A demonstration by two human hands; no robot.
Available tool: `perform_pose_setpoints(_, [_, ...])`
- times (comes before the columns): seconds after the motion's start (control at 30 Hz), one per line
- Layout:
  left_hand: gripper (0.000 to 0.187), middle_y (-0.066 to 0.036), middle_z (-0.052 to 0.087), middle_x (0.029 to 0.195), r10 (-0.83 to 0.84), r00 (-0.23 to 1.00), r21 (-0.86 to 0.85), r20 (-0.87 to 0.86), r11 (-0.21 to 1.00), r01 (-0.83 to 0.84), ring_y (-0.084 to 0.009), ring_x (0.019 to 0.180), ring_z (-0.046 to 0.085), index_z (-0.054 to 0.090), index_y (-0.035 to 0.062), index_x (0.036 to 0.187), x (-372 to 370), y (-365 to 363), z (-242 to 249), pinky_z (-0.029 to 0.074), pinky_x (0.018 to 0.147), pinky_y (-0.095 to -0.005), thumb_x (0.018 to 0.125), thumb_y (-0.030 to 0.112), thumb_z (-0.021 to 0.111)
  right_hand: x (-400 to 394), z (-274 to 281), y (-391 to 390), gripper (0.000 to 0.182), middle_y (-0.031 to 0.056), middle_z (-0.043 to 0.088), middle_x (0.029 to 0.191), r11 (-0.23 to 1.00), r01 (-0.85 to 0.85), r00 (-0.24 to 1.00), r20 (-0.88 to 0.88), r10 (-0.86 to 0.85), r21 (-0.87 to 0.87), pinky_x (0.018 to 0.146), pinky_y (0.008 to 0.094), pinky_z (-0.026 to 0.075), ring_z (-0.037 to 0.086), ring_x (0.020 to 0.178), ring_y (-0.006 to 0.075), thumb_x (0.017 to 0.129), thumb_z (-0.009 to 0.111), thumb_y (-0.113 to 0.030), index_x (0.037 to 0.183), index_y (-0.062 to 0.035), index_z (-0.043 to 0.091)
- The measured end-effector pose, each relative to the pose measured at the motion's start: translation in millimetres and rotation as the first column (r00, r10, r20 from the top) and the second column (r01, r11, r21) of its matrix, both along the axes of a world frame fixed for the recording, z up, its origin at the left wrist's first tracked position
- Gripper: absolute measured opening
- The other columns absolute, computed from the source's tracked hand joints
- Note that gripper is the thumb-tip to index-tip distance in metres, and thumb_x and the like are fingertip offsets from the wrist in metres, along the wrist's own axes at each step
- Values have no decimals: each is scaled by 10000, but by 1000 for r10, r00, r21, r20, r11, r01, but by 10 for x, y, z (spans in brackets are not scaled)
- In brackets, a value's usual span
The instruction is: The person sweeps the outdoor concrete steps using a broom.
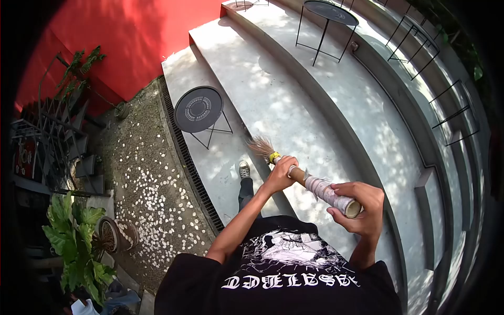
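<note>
A broom (298, 175) slants across the middle of the view, its brown bristles out at the far end, by the edge of a concrete step. Yellow binding circles the neck above the bristles, and torn, pale wrapping covers the upper handle. My left hand (281, 177) is closed round the handle just behind the yellow binding. Up near the handle's open round end, my right hand (362, 207) grips the wrapped part, with thumb and fingers on opposite sides.
Curved concrete steps (328, 134) rise to the right. A round black table (199, 110) stands on the lowest level, beside a drain grate (181, 142). Another black table (329, 12) is higher up. Pebbled ground (152, 194) and a potted plant (76, 241) lie left.
</note>
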State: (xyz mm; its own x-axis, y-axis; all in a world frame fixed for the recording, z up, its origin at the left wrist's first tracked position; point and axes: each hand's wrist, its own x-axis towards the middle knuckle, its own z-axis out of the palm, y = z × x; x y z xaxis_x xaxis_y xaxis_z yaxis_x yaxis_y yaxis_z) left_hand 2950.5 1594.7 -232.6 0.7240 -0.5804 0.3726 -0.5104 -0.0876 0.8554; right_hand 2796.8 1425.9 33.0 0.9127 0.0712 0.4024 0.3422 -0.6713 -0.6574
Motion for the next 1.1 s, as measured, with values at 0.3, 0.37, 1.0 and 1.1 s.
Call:
perform_pose_setpoints(0.3, [331,-198,677,990,-441,868,187,-227,855,484,-391,994,668,587,19,1073,2145,-355,-986,511,828,-465,850,113,813,2161,-724,230,341,153,770,996,874,478,849,-304,-431,94,795,354,575,757,891,266,799,896,-146,1060,-14,722])
perform_pose_setpoints(0.37, [352,-199,677,989,-549,787,188,-280,773,606,-392,991,667,582,8,1069,2404,-411,-1055,504,833,-471,853,147,822,2561,-663,162,274,138,771,956,849,513,835,-304,-459,127,776,343,572,756,848,246,839,851,-118,1049,-7,714])
perform_pose_setpoints(1.0, [368,-174,634,1070,-679,733,-3,50,734,680,-358,1036,616,550,41,1091,4873,-3029,-186,483,890,-423,784,13,751,4030,-556,-562,339,184,750,1050,602,798,587,214,-781,6,779,401,563,728,886,333,888,838,-197,1020,3,598])
perform_pose_setpoints(1.1, [339,-177,596,1035,-714,700,-93,-6,697,711,-390,1049,572,535,31,1081,4298,-2508,202,459,896,-431,770,-71,626,3732,-197,-255,434,211,759,982,590,806,555,286,-781,45,771,365,576,744,862,293,917,808,-353,991,15,590])
